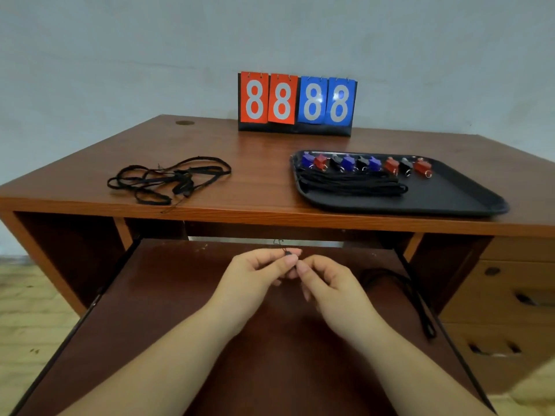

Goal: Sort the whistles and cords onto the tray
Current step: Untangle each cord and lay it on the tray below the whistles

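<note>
A black tray (450, 199) lies on the right of the desk. Along its far side stands a row of several blue, red and black whistles (366, 165), with a bundle of black cords (351, 183) laid in front of them. A tangle of loose black cords (168, 178) lies on the desk's left half. Over the pulled-out shelf, my left hand (255, 274) and my right hand (327, 283) meet fingertip to fingertip and pinch the small black end of a cord (287, 253). That cord loops down to the right, and its far part (414, 295) lies on the shelf.
A flip scoreboard (297, 103) reading 8 8 8 8 stands at the back of the desk. The pulled-out keyboard shelf (180, 325) lies under my hands. Drawers (510, 295) are at the right. A cable hole (184, 122) is at the desk's back left.
</note>
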`<control>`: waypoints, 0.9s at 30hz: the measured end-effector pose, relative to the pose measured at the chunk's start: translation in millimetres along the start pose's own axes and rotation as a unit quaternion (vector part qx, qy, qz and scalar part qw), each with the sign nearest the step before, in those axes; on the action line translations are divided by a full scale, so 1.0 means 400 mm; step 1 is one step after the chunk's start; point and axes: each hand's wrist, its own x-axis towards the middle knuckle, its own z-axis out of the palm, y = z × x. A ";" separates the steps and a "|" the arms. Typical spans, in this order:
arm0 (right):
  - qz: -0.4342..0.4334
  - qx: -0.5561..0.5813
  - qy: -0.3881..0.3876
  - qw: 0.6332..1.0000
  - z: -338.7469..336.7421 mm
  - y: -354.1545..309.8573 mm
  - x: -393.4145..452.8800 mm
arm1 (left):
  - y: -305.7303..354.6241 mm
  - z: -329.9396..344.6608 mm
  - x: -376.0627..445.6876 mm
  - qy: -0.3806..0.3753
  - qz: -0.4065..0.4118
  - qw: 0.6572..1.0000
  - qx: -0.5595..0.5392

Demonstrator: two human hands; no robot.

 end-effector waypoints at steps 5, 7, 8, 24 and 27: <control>-0.022 -0.050 -0.030 0.998 0.002 -0.001 -0.002 | 0.005 0.008 -0.002 -0.005 -0.034 0.996 -0.084; -0.019 -0.081 -0.057 0.995 0.004 0.004 -0.004 | 0.011 0.009 -0.002 -0.003 -0.038 0.994 -0.103; -0.020 -0.094 -0.066 0.993 0.004 0.008 -0.004 | 0.015 0.009 -0.002 0.003 -0.044 0.991 -0.126; 0.057 -0.227 -0.117 0.965 -0.081 0.019 0.015 | 0.010 -0.150 0.046 -0.052 0.024 0.922 0.382; 0.082 -0.222 -0.100 0.966 -0.101 0.025 0.019 | 0.005 -0.176 0.056 -0.021 0.005 0.927 0.374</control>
